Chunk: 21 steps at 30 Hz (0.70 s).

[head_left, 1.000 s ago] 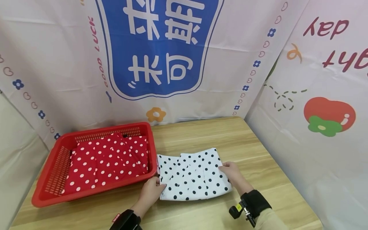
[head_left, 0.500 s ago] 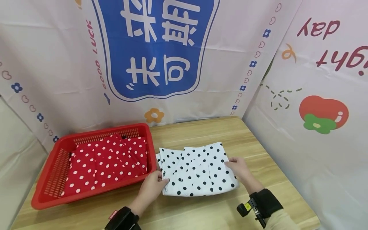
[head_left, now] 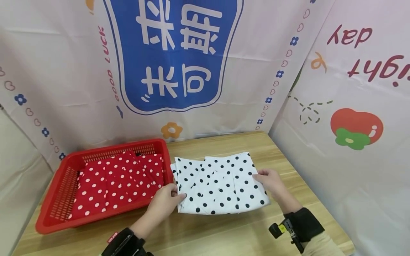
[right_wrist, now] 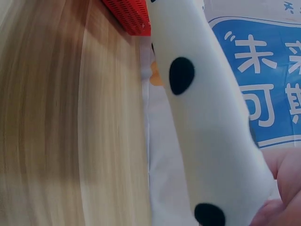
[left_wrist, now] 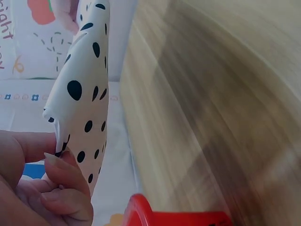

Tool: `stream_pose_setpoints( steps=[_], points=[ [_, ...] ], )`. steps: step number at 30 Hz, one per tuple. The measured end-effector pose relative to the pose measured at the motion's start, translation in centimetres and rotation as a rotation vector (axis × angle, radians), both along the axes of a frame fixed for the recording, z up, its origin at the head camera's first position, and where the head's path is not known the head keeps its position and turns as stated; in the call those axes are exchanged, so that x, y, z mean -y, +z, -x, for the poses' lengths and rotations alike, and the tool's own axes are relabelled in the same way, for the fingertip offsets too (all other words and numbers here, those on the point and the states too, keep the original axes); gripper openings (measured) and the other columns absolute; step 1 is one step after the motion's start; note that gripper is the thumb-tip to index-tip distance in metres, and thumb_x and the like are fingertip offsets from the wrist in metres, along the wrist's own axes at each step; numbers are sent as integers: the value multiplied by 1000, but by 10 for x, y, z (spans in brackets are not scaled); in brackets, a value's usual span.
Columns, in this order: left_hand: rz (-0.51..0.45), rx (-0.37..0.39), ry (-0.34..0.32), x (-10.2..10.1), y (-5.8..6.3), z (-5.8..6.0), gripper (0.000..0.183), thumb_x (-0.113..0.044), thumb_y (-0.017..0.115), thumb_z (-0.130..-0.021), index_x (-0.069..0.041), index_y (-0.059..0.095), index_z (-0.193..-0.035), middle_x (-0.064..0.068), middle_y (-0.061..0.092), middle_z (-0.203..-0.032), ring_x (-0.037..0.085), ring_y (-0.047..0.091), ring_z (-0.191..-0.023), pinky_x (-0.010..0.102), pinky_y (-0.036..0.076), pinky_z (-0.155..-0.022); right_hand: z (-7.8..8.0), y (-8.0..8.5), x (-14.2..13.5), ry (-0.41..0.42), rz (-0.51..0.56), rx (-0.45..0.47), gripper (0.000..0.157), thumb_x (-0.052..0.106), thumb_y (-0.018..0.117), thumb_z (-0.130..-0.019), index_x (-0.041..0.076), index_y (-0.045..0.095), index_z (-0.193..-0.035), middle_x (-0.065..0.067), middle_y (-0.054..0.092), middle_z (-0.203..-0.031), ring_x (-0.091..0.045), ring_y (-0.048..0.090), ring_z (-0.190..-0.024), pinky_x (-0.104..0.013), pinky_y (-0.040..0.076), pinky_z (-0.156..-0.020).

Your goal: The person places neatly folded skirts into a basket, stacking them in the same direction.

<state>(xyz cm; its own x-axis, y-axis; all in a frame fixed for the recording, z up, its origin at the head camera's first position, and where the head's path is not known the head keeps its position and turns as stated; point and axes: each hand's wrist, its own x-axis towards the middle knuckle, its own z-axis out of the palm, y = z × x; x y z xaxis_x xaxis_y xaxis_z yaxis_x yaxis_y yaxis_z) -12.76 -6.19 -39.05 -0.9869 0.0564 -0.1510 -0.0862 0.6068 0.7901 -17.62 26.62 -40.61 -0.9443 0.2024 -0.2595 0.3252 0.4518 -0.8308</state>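
A folded white cloth with black polka dots (head_left: 221, 185) hangs between my two hands, raised off the table as both wrist views show. My left hand (head_left: 164, 202) pinches its left edge between thumb and fingers, close by the basket's corner. At the opposite edge my right hand (head_left: 270, 181) grips the cloth, thumb on top. In the left wrist view the thumb and curled fingers (left_wrist: 61, 174) hold the cloth's folded corner. The right wrist view has the cloth (right_wrist: 211, 122) filling the middle, with part of the right hand (right_wrist: 282, 188) at its lower right edge.
A red plastic basket (head_left: 48, 213) stands on the left of the wooden table (head_left: 205, 234). Folded red cloth with white dots (head_left: 118, 181) lies inside it. Printed white curtains (head_left: 250, 81) enclose the table at the back and sides.
Both hands have raised the dotted white cloth and carried it away from the body, first a little rightward. The basket and red cloth stay in place.
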Motion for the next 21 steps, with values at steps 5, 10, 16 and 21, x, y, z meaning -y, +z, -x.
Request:
stream_pose_setpoints(
  steps=[5, 10, 16, 21],
  points=[
    [28, -12, 30, 23, 7, -6, 25, -12, 73, -86, 6, 63, -101, 5, 59, -79, 17, 51, -67, 29, 46, -58, 5, 8, 22, 34, 15, 0, 37, 12, 60, -94, -13, 55, -120, -24, 61, -107, -31, 60, -96, -41, 50, -85],
    [41, -31, 55, 48, 13, -9, 27, -12, 72, -87, 7, 62, -104, 6, 61, -81, 17, 53, -68, 28, 49, -60, 12, 18, 47, 73, 24, -21, 36, 12, 61, -93, -12, 56, -119, -24, 60, -109, -33, 57, -100, -44, 48, -89],
    [90, -29, 103, 84, 21, -16, 28, -13, 72, -87, 8, 61, -102, 7, 60, -81, 18, 52, -69, 28, 48, -60, 20, 25, 83, 123, 37, -36, 31, 11, 63, -92, -11, 60, -114, -23, 62, -106, -33, 57, -100, -47, 46, -91],
    [138, -38, 130, 113, 29, -26, 24, -14, 71, -87, 6, 61, -96, 6, 57, -75, 18, 50, -65, 29, 45, -57, 24, 25, 114, 175, 73, -48, 27, 10, 64, -91, -10, 63, -109, -20, 64, -100, -31, 58, -96, -45, 46, -90]
  ],
)
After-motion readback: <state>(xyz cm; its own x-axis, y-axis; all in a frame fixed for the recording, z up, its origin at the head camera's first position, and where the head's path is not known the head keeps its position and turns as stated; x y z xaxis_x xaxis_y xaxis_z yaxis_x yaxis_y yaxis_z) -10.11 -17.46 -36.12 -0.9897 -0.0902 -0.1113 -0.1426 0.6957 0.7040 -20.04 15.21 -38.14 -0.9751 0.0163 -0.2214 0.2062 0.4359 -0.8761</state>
